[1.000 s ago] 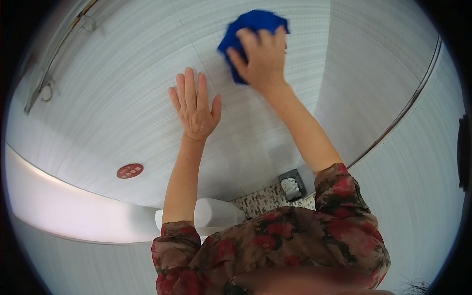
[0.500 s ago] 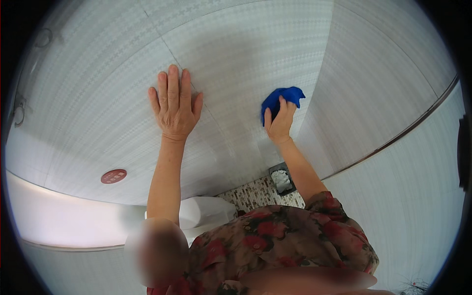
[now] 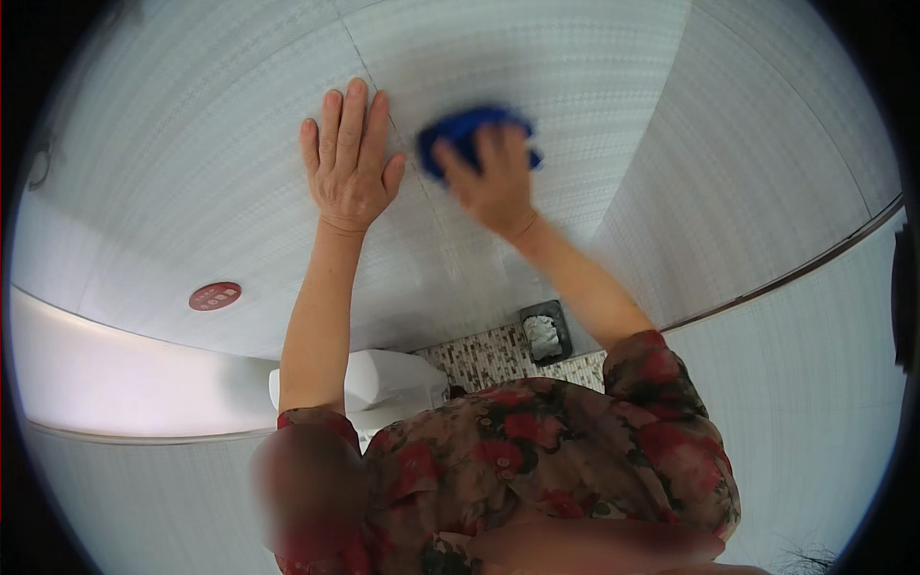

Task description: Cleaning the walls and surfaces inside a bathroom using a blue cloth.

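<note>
Right grip (image 3: 494, 187) holding blue cloth (image 3: 465, 126), left grip (image 3: 353, 177) flat on wall (image 3: 537, 62)

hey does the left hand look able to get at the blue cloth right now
Probably yes: the left hand is flat on the wall, with only wall between it and the cloth, though the right hand covers part of the cloth.

There's a dark bin (image 3: 563, 333) with crumpled white stuff (image 3: 541, 337) inside, sitting on a brown-and-white mosaic floor (image 3: 479, 358). Left of it, some rounded white fixture (image 3: 388, 379), can't tell what. Red oval sticker (image 3: 215, 296) further left, plus a small ring (image 3: 39, 169) near the edge.
</note>
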Motion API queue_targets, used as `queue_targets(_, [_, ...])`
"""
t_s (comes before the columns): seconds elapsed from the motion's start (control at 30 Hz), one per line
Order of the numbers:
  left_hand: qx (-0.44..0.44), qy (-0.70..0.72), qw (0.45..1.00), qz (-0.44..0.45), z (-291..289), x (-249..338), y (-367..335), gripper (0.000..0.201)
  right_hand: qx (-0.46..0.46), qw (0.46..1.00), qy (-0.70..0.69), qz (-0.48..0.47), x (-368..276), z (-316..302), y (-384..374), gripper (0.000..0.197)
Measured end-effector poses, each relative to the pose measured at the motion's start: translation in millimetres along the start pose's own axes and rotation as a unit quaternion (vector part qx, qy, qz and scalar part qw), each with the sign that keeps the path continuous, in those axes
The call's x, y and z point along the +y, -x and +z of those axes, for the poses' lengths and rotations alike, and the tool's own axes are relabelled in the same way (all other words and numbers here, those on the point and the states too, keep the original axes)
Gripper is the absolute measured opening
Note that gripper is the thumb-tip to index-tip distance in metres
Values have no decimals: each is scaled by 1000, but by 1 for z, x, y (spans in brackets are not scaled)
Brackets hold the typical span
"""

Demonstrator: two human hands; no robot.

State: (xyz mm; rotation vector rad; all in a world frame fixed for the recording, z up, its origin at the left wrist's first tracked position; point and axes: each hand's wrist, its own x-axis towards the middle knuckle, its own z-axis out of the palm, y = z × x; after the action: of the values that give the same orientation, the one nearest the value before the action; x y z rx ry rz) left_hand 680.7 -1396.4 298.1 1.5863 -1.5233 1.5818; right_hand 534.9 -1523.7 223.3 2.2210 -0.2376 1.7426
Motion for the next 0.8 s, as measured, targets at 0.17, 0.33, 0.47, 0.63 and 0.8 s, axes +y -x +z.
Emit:
queue_targets(0.17, [16, 15, 1000, 7, 1, -6, 6, 55, -66, 997, -40, 22, -14, 14, 72, 40])
queue_targets(0.33, [27, 9, 1000, 14, 7, 1, 0, 59, 41, 976, 59, 204, 70, -25, 53, 53])
queue_targets(0.47, [25, -3, 999, 32, 7, -6, 6, 63, 141, 970, 75, 185, 63, -12, -33, 57])
queue_targets(0.63, [128, 74, 989, 10, 14, -9, 11, 67, 77, 993, -32, 82, -35, 27, -89, 42])
queue_targets(0.8, [133, 108, 985, 14, 9, -9, 7, 65, 86, 995, -54, 21, -47, 37, -64, 36])
